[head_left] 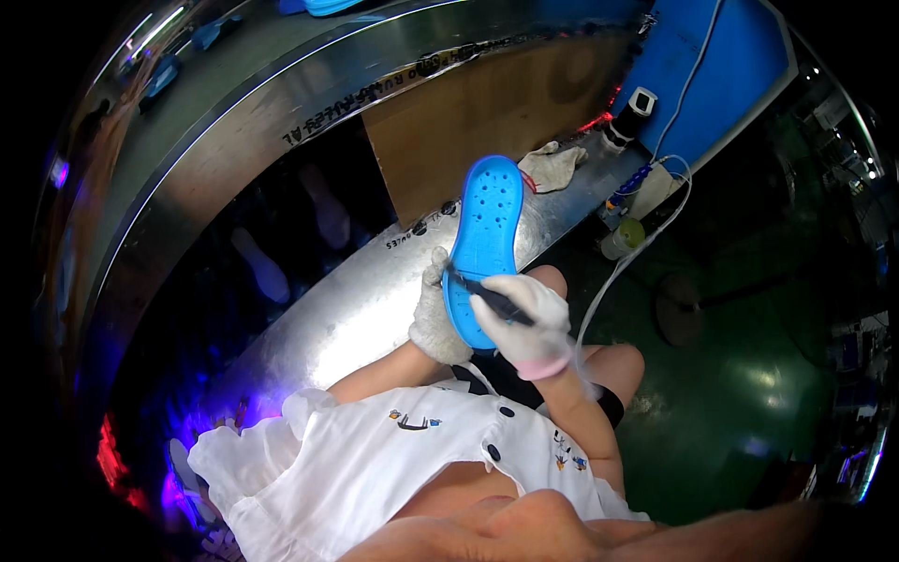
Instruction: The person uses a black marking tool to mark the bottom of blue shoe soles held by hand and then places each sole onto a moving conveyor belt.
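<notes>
A bright blue shoe sole [491, 211] with small holes in its toe end is held up in front of me, heel end toward my body. My left hand [433, 314], in a pale work glove, grips the sole's left edge near the heel. Over the heel's right side is my right hand [526, 318], in a white glove with a pink cuff. Its fingers are closed round a dark, slim tool [498, 302], whose tip points left across the sole. Whether that tip touches the sole cannot be made out, and its exact kind is unclear.
Beyond the sole runs a shiny metal bench [361, 300] with a cardboard sheet [487, 117] behind it. A loose glove [554, 169], a black-and-white device [640, 105] and a blue jointed hose [629, 185] lie to the right. Pale soles [260, 266] show in a dark recess.
</notes>
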Demonstrator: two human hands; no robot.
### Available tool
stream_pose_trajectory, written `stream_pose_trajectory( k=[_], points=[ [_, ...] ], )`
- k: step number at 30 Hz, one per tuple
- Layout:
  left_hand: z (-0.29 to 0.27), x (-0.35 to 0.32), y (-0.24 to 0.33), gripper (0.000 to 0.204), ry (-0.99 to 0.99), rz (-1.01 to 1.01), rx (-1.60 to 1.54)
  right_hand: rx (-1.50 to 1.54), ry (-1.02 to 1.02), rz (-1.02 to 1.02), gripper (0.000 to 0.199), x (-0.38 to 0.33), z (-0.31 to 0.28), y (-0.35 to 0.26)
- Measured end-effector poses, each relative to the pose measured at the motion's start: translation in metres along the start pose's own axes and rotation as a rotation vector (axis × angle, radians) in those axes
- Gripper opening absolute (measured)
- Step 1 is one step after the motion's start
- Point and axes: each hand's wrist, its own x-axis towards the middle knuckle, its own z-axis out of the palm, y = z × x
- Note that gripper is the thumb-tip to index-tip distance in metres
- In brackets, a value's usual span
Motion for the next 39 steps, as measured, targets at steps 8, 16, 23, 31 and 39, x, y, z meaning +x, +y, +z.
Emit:
stream_pose_trajectory(
  k=[8,16,23,31,39],
  points=[
    [0.003,0.001,0.006,0.089,-0.069,-0.057,0.184,-0.155,-0.064,-0.222,0.014,-0.016,0.001,0.000],
    [0.014,0.014,0.020,0.088,-0.002,0.016,0.194,0.073,0.072,0.094,0.019,-0.020,0.002,0.005],
    [0.025,0.017,0.039,0.087,0.055,-0.066,0.246,0.300,0.127,0.479,0.022,-0.027,0.004,0.014],
    [0.034,0.030,0.069,0.084,-0.054,-0.329,0.254,0.456,0.009,0.588,0.012,-0.017,-0.001,0.011],
    [0.026,0.037,0.096,0.062,0.167,-0.329,0.763,0.362,-0.283,0.266,0.025,-0.016,-0.012,0.007]
  ],
)
